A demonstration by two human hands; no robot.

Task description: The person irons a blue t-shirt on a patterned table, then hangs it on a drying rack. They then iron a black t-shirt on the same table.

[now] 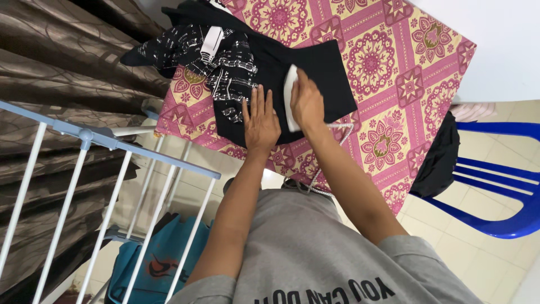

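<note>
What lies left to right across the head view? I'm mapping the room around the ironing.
Brown curtain → white drying rack → left hand → right hand on the white iron → blue plastic chair.

- White iron (291, 95): mostly covered by the right hand (306, 101); only one pale edge shows.
- Black garment (306, 67): near part hidden under the left hand (260, 121); far end cut by the top edge.
- Patterned black-and-white cloth (225, 62): bunched, shape unclear.
- Blue chair (500, 180): cut by the right edge; dark cloth (439, 160) drapes over one side of it.
- Drying rack (112, 186): cut left and below.
</note>
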